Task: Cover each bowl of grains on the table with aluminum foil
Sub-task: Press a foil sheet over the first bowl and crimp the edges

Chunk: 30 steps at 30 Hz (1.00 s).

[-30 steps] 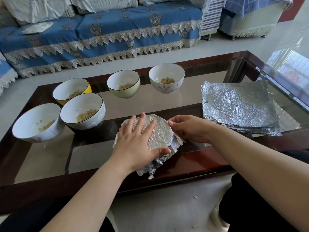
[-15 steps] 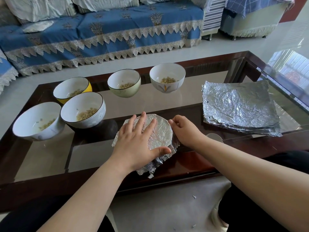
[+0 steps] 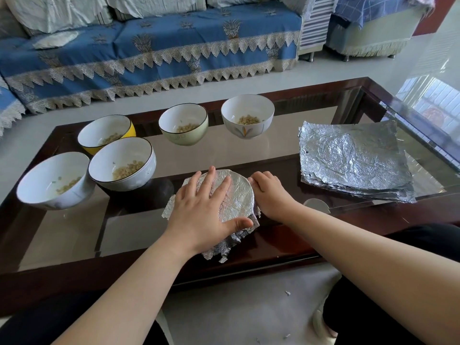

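While five open bowls of grain stand on the left and middle of a glass-topped table, a sixth bowl near the front edge is being wrapped in foil. Farthest left is a white bowl, and just beside it a second white bowl with a dark rim, the two apparently touching. Behind them stands a yellow bowl. Further right along the back sit a pale green bowl and a white bowl painted with a flower.

At front centre, the foil-covered bowl has its top smoothed flat, with crinkled foil hanging down its sides. The left hand lies flat on top, fingers spread wide and straight, thumb pressing the near rim. The right hand is against the bowl's right side with fingers curled over the rim; whether they pinch the foil or only press it is hard to tell from this angle.

To the right, well apart from the bowl, lies a stack of foil sheets, wrinkled and roughly square. A blue sofa cover fills the background.
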### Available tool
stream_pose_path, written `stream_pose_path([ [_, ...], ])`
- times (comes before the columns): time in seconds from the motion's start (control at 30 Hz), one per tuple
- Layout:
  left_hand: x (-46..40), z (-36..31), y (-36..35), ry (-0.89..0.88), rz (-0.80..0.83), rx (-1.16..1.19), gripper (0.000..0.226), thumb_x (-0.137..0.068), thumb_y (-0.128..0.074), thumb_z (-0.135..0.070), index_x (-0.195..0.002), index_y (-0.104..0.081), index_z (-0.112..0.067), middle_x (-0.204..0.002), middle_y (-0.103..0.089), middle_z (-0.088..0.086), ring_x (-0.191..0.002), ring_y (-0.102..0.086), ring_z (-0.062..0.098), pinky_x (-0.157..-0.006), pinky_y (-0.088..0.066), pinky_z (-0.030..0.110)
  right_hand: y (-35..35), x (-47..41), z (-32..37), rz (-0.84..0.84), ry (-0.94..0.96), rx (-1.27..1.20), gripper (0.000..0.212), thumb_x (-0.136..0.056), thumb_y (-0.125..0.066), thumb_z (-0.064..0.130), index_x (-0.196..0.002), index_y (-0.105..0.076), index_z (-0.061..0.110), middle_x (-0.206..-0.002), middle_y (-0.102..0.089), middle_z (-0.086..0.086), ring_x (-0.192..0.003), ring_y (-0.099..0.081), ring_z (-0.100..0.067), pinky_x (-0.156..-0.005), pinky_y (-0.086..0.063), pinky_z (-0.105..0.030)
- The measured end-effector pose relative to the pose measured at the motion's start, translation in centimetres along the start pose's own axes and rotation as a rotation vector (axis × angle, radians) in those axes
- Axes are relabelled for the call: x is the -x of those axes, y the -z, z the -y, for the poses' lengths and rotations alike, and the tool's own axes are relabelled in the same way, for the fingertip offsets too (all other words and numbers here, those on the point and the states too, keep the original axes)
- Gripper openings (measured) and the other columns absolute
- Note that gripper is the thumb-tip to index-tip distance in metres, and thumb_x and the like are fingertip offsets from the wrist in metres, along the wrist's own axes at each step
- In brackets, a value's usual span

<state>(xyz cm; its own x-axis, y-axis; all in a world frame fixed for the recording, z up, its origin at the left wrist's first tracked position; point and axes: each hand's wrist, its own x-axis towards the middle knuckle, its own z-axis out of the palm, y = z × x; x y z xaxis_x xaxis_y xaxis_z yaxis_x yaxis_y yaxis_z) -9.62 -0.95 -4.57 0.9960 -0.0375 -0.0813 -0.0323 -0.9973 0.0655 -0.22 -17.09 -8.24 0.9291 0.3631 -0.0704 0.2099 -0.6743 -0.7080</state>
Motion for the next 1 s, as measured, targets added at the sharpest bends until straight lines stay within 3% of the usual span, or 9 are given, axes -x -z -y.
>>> stream_pose_path([
  [0.13,-0.1,0.0,-0.1,0.009,-0.003,-0.001,0.123,-0.050,0.012,-0.100,-0.156,0.001,-0.038,-0.165,0.014,-0.002,-0.151,0.009,0.024,-0.120,-0.007,0.050,0.6,0.1,0.2,-0.021,-0.058,-0.036,0.028,-0.100,-0.042,0.040,-0.077,-0.052,0.027,-0.079,-0.050,0.006,-0.094,-0.051,-0.027,-0.094,-0.042,-0.044],
  [0.27,-0.2,0.0,0.0,0.019,-0.012,0.008,0.127,-0.048,0.014,-0.101,-0.157,-0.001,-0.037,-0.165,0.013,-0.002,-0.151,0.008,0.024,-0.120,-0.007,0.049,0.5,0.3,0.5,-0.028,-0.069,-0.086,0.036,-0.100,-0.043,0.040,-0.070,-0.044,0.021,-0.059,-0.048,0.006,-0.069,-0.046,-0.019,-0.075,-0.040,-0.036],
  [0.37,-0.2,0.1,0.0,0.016,-0.003,-0.007,0.127,-0.047,0.016,-0.100,-0.157,0.000,-0.037,-0.165,0.014,-0.002,-0.151,0.009,0.024,-0.120,-0.007,0.049,0.7,0.2,0.7,-0.012,-0.012,-0.104,0.032,-0.101,-0.044,0.034,-0.075,-0.046,0.016,-0.059,-0.048,0.006,-0.064,-0.044,-0.018,-0.063,-0.034,-0.030],
  [0.5,-0.5,0.1,0.0,0.012,0.012,-0.010,0.125,-0.048,0.014,-0.100,-0.157,0.002,-0.038,-0.165,0.016,-0.003,-0.151,0.010,0.023,-0.120,-0.006,0.049,0.7,0.0,0.8,-0.011,0.047,-0.111,0.025,-0.101,-0.046,0.027,-0.082,-0.050,0.012,-0.067,-0.051,0.005,-0.071,-0.047,-0.019,-0.061,-0.031,-0.030],
  [0.63,-0.5,0.3,0.1,0.008,0.019,-0.006,0.126,-0.047,0.014,-0.100,-0.156,0.003,-0.039,-0.164,0.018,-0.004,-0.151,0.012,0.022,-0.120,-0.005,0.048,1.6,-0.3,0.8,0.050,0.066,-0.116,0.014,-0.099,-0.049,0.014,-0.087,-0.056,0.012,-0.076,-0.057,0.003,-0.073,-0.052,-0.016,-0.063,-0.038,-0.026],
  [0.7,-0.5,0.3,0.2,0.007,0.023,0.001,0.126,-0.047,0.013,-0.100,-0.156,0.003,-0.039,-0.164,0.018,-0.004,-0.151,0.013,0.022,-0.120,-0.004,0.049,2.4,-0.4,0.6,0.144,0.045,-0.157,0.012,-0.097,-0.050,0.008,-0.090,-0.059,0.011,-0.073,-0.059,0.003,-0.066,-0.056,-0.012,-0.063,-0.045,-0.020],
  [0.77,-0.5,0.4,0.3,0.005,0.025,0.006,0.126,-0.047,0.013,-0.101,-0.156,0.003,-0.039,-0.164,0.019,-0.005,-0.151,0.013,0.021,-0.120,-0.004,0.049,3.1,-0.4,0.5,0.232,0.044,-0.189,0.016,-0.097,-0.051,0.003,-0.089,-0.058,0.016,-0.074,-0.061,0.002,-0.065,-0.059,-0.010,-0.070,-0.052,-0.023],
  [0.87,-0.6,0.4,0.2,0.002,0.029,0.002,0.126,-0.046,0.013,-0.101,-0.156,0.003,-0.039,-0.164,0.019,-0.005,-0.151,0.013,0.021,-0.120,-0.004,0.049,3.4,-0.4,0.5,0.233,0.064,-0.145,0.016,-0.093,-0.057,0.003,-0.088,-0.060,0.018,-0.072,-0.063,0.003,-0.067,-0.061,-0.014,-0.077,-0.054,-0.035],
  [1.0,-0.6,0.4,0.1,0.001,0.016,-0.004,0.124,-0.049,0.012,-0.100,-0.156,0.002,-0.039,-0.164,0.017,-0.005,-0.151,0.012,0.021,-0.120,-0.005,0.048,3.5,-0.2,0.9,0.134,0.102,0.019,0.002,-0.089,-0.065,0.016,-0.091,-0.067,0.016,-0.071,-0.064,0.008,-0.073,-0.060,-0.013,-0.076,-0.049,-0.032],
])
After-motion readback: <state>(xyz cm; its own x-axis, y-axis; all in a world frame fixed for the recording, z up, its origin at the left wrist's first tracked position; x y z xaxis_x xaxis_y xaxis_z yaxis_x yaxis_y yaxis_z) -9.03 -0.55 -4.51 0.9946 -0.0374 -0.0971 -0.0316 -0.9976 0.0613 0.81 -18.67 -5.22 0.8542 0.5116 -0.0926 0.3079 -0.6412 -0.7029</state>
